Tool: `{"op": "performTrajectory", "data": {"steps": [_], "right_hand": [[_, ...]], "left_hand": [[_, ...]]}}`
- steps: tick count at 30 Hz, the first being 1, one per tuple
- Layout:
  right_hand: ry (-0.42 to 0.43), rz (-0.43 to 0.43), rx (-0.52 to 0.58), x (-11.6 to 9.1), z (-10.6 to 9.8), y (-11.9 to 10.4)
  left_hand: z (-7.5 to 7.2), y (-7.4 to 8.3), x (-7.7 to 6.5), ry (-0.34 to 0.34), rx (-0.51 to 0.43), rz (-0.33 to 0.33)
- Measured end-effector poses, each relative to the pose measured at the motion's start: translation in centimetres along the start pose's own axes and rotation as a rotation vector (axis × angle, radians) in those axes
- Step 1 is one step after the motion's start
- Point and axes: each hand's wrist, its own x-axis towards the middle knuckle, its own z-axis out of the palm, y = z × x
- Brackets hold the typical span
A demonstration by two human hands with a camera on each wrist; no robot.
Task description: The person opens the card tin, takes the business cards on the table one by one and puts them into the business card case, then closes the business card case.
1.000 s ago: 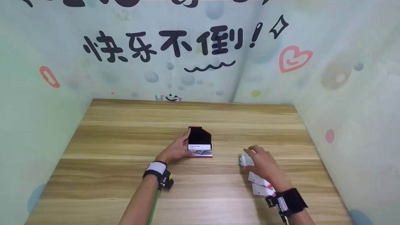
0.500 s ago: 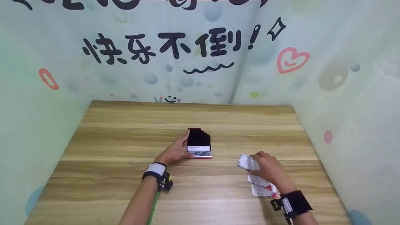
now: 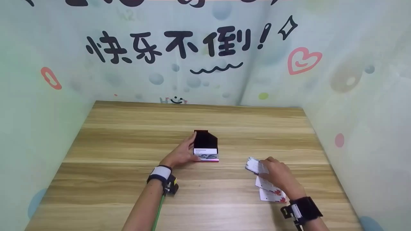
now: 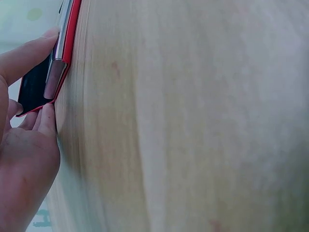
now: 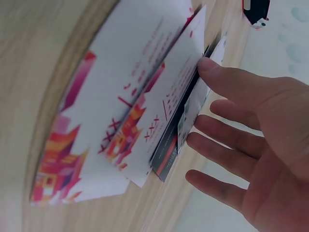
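My left hand [image 3: 179, 155] grips a business card holder [image 3: 205, 139] with a black inside and a red edge. Its thumb lies on the holder's metal card tray [image 4: 57, 72], and the fingers are behind the raised flap. A white and a grey patterned card [image 3: 208, 156] show in the tray. To the right, my right hand [image 3: 279, 175] pinches a white card [image 3: 252, 165] with blue edge marks, thumb at one long edge and fingers at the other. A dark card [image 5: 166, 154] lies under that card in the right wrist view.
Two white cards with red and orange building prints, the upper card [image 5: 159, 121] and the lower card [image 5: 101, 116], overlap beside the right hand. The wooden table [image 3: 128, 128] is bordered by printed walls [image 3: 205, 80] at the back and both sides.
My right hand has drawn back slightly to the right and its fingers have come closer together on the white card, uncovering more of it and the printed cards. The left hand stays on the holder.
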Motion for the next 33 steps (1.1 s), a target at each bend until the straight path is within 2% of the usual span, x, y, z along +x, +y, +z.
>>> {"op": "performTrajectory", "data": {"steps": [7, 14, 21, 26, 33], "right_hand": [[-0.018, 0.010, 0.017, 0.3, -0.2, 0.3], [-0.084, 0.044, 0.131, 0.9, -0.5, 0.9], [-0.133, 0.090, 0.171, 1.2, -0.5, 1.5], [-0.114, 0.081, 0.188, 1.2, -0.4, 1.7], [-0.045, 0.029, 0.162, 1.1, -0.1, 1.1]], "left_hand": [[0.0, 0.2, 0.1, 0.000, 0.000, 0.000], [0.0, 0.4, 0.2, -0.005, -0.002, 0.017], [0.1, 0.0, 0.3, -0.005, -0.007, 0.033], [0.0, -0.1, 0.3, 0.000, 0.030, 0.036], [0.0, -0.2, 0.1, -0.007, 0.006, 0.049]]}}
